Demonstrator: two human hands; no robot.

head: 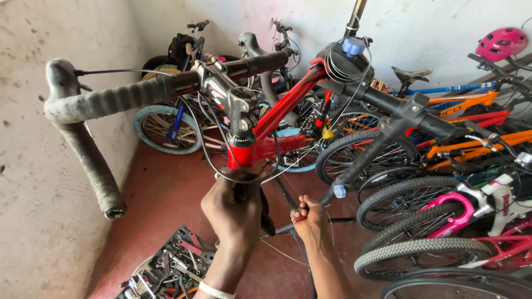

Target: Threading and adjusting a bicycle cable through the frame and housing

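A red road bicycle (288, 105) hangs clamped in a black repair stand (388, 133), its drop handlebar (94, 111) wrapped in black tape at the left. My left hand (233, 207) grips the dark fork just under the red head tube (244, 149). My right hand (309, 216) is closed around a small tool or cable end with a red part showing, just right of the fork. Thin cables (288, 166) loop around the head tube between both hands.
An open box of hand tools (172, 271) lies on the red floor at lower left. Several bicycles (460, 182) and wheels crowd the right side and the back wall. A pink helmet (501, 43) hangs upper right. A plastered wall (33, 210) is close on the left.
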